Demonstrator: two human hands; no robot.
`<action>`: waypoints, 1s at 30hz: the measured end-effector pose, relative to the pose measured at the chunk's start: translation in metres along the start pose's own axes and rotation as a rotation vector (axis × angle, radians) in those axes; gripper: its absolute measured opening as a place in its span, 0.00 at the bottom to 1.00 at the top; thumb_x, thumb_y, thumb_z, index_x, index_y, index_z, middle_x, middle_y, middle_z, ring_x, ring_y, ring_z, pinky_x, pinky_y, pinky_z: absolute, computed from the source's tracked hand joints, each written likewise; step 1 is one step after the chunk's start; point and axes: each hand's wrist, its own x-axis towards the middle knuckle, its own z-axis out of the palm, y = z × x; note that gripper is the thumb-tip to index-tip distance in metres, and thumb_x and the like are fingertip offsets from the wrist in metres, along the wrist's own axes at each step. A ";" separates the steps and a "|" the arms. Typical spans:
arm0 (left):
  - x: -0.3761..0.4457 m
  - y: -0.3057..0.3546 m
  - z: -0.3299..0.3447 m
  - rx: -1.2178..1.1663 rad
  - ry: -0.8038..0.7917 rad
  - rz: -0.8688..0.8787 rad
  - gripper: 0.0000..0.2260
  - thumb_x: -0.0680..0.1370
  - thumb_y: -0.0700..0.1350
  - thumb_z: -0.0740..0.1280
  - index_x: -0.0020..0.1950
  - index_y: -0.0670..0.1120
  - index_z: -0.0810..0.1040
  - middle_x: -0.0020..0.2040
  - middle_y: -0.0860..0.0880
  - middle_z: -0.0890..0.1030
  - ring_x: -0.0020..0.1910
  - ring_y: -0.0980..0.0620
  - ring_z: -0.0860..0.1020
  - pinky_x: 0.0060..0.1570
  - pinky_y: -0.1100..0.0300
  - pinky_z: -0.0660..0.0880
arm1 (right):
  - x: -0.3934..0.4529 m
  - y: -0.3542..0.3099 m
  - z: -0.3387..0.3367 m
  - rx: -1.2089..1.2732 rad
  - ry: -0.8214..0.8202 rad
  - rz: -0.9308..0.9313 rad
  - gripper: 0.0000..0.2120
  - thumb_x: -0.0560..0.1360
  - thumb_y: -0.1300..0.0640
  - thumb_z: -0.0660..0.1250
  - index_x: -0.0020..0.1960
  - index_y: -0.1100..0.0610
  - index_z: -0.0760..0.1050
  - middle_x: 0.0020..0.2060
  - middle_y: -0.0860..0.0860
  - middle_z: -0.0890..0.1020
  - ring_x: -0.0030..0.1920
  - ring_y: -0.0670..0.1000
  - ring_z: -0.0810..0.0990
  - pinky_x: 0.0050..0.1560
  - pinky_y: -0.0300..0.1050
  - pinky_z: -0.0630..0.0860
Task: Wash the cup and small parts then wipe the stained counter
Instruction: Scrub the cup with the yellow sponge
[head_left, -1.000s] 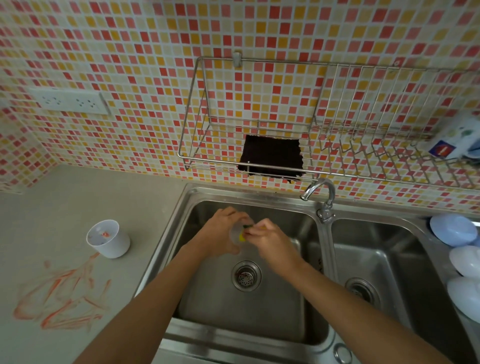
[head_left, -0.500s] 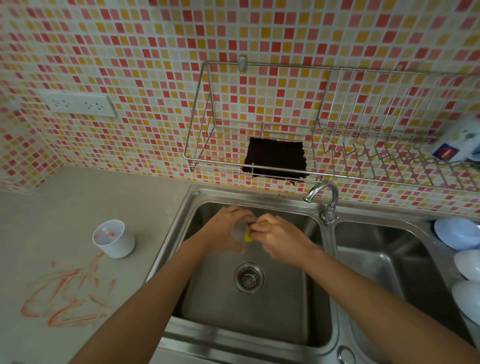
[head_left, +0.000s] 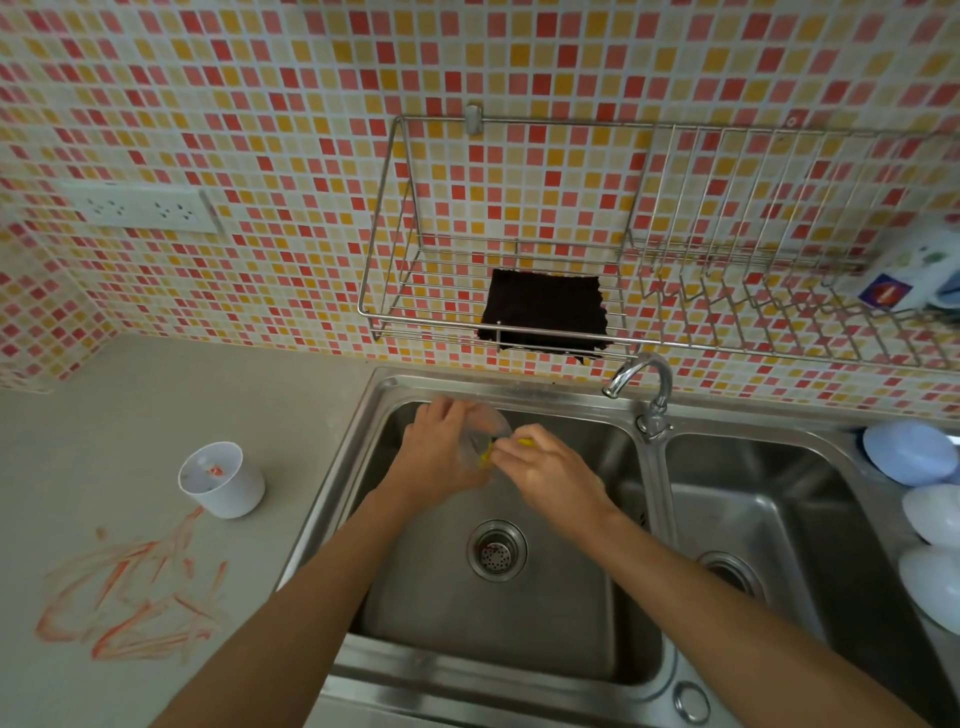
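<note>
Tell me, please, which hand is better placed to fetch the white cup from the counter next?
Probably the left hand: the white cup stands on the counter left of the sink, on that arm's side. The right hand would have to cross over.

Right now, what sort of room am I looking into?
Most likely a home kitchen: a stainless steel double sink with a chrome tap, a wire dish rack on the red and yellow mosaic tiled wall, and both hands scrubbing a small clear part over the left basin.

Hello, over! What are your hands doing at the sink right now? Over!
Left hand holds clear cup over left sink basin. Right hand scrubs it with yellow sponge. Orange stain on counter not yet wiped. Nothing in the way.
</note>
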 end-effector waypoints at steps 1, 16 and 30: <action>0.002 -0.003 0.000 -0.001 0.007 0.023 0.38 0.60 0.59 0.70 0.68 0.49 0.69 0.62 0.49 0.72 0.61 0.47 0.69 0.60 0.45 0.71 | 0.001 0.000 -0.001 0.071 -0.021 0.023 0.14 0.72 0.67 0.65 0.53 0.55 0.80 0.48 0.46 0.81 0.50 0.51 0.75 0.49 0.41 0.77; 0.014 -0.002 -0.019 0.100 -0.052 0.245 0.32 0.65 0.42 0.77 0.67 0.48 0.71 0.63 0.50 0.73 0.62 0.51 0.70 0.63 0.62 0.65 | 0.005 -0.019 0.005 0.097 0.063 0.104 0.18 0.66 0.68 0.72 0.55 0.57 0.82 0.47 0.47 0.84 0.46 0.52 0.75 0.45 0.45 0.77; 0.004 -0.005 -0.010 0.046 -0.116 0.226 0.32 0.64 0.43 0.76 0.67 0.49 0.70 0.64 0.51 0.72 0.63 0.52 0.69 0.65 0.57 0.69 | 0.007 -0.019 0.009 0.254 0.002 0.227 0.02 0.72 0.58 0.72 0.41 0.56 0.84 0.39 0.48 0.85 0.38 0.53 0.76 0.39 0.46 0.76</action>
